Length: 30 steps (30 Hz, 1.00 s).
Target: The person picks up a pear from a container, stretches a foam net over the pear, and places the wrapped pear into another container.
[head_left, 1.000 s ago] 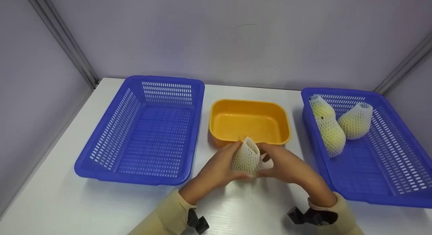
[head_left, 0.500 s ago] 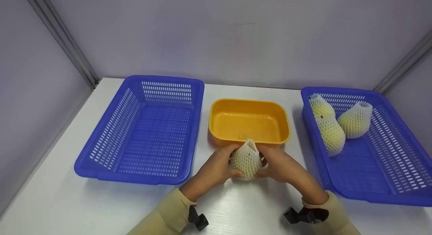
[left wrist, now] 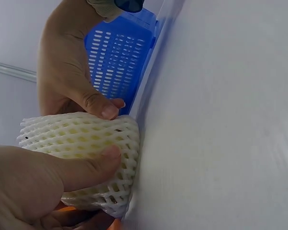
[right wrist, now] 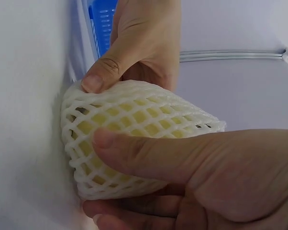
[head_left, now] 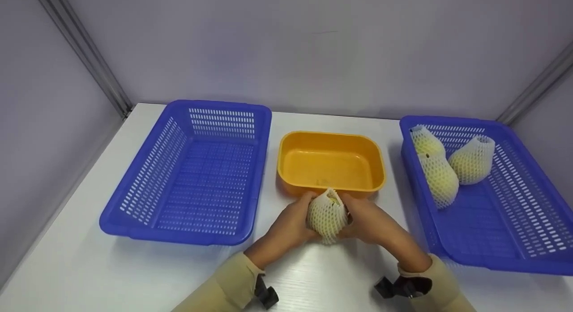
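Observation:
A yellow fruit in a white foam net [head_left: 328, 217] stands upright on the white table, just in front of the orange tub. My left hand [head_left: 288, 226] holds it from the left, its thumb lying along the mesh in the left wrist view. From the other side my right hand [head_left: 369, 220] grips the same netted fruit [right wrist: 134, 122], with the thumb over the net and the fingers curled beneath. Through the narrow opening at the net's top a bit of yellow shows. The fruit's far side is hidden behind the fingers.
The orange tub [head_left: 331, 189] sits directly behind my hands. A blue basket [head_left: 255, 186] stands at the left with only its bare floor showing. Inside the right-hand blue basket [head_left: 506, 262] are netted yellow fruits [head_left: 438, 182] along its left side. Walls close off the back.
The net, held looser and narrower a second ago, now fits round the fruit. The right hand's fingers have moved in against it, and the netted fruit sits slightly nearer to me.

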Tool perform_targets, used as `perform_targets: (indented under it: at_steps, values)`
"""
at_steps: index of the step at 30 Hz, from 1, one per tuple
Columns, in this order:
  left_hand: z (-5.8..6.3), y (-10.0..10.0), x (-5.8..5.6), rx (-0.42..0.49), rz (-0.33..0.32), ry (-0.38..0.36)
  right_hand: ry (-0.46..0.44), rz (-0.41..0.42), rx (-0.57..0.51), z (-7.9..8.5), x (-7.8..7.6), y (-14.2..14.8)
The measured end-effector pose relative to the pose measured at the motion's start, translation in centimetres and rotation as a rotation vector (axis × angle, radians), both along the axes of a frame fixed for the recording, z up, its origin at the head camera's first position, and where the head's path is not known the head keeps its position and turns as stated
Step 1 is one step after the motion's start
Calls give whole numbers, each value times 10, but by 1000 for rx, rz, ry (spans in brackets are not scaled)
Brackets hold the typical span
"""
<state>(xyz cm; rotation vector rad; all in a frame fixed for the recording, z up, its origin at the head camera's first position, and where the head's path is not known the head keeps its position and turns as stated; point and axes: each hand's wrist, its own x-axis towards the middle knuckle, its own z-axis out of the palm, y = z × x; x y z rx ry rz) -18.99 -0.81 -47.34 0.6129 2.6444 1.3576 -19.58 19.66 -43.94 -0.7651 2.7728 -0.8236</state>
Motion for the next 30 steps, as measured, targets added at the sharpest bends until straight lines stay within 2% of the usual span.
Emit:
perform_targets:
  at_steps: [3,6,12,18,22,26,30]
  values:
    - [3,-1,1,15,5,-23,-37,19,-30,3,-1,2]
    - [11,-2,2,53,8,-43,-74,37,-80,11,-2,8]
    - [39,-3,9,241,23,-105,-130,2,-167,41,7,21]
    - [61,-3,20,398,70,-129,-168,-68,-326,69,21,26]
    - [67,-2,24,530,57,-130,-192,-74,-423,75,25,25]
    - [67,-3,23,647,29,-123,-239,-44,-513,74,23,24]
    - [66,-3,22,695,23,-104,-241,-49,-588,71,21,22]
